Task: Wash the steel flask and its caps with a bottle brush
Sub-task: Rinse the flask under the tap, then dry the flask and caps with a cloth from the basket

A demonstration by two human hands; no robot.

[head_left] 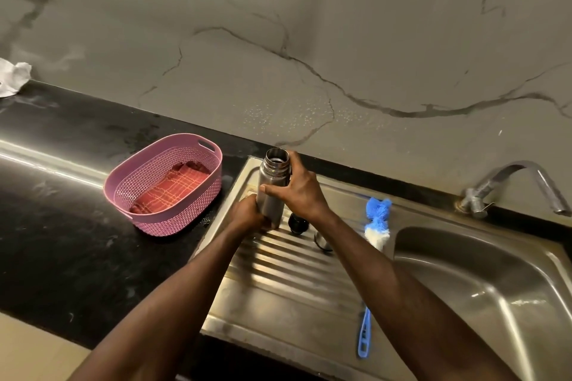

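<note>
Steel flask (274,185) upright, uncapped, on drainboard (278,281) — left hand (250,216) grips its base, right hand (298,192) wraps its body. Two caps (297,223) just right; bottle brush (373,244) lies further right.

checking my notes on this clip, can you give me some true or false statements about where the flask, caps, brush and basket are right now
1. Both hands grip the steel flask: the left hand low, the right hand higher. True.
2. The flask's mouth is capped. False: it is open, with a black cap and a steel cap on the drainboard.
3. The bottle brush lies in the sink basin. False: it lies on the drainboard.
4. The pink basket holds a red checked cloth. True.
5. Water runs from the tap. False: none is visible.
</note>
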